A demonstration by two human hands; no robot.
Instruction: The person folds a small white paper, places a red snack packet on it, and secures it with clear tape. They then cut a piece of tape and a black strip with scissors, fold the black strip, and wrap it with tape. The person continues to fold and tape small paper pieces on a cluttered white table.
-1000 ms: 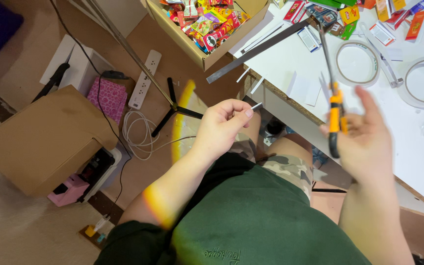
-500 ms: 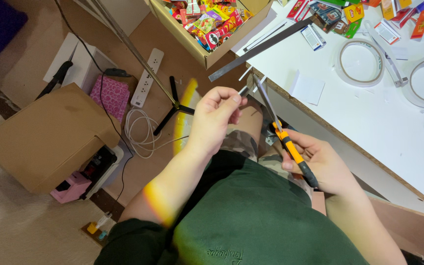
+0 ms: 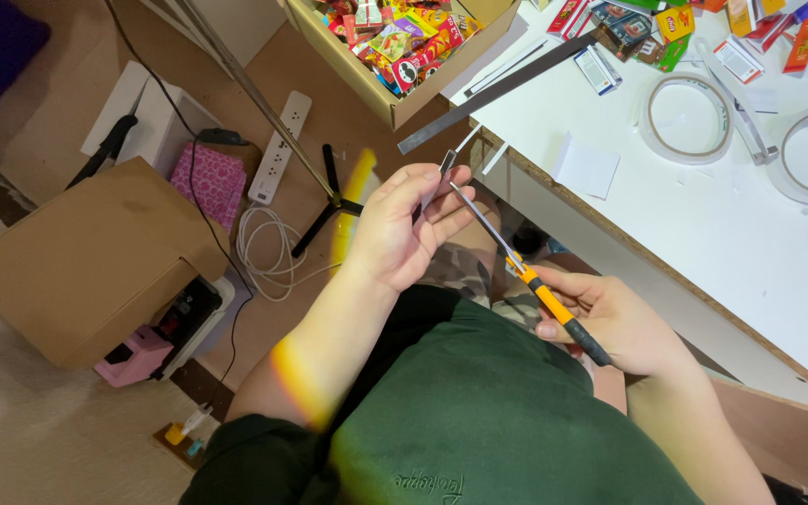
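While the right hand [image 3: 614, 323] is gripping the orange-and-black knife [image 3: 554, 309] by its handle, the left hand [image 3: 404, 229] is pinching the far blade tip [image 3: 448, 168], fingers closed, over the lap just beside the white table [image 3: 703, 243]. Looks like blade work; steady fingers needed.

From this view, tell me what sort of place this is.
Probably a home craft or packing corner: white worktable with clear tape rolls, open cardboard box of colourful packets, white power strip on the floor.
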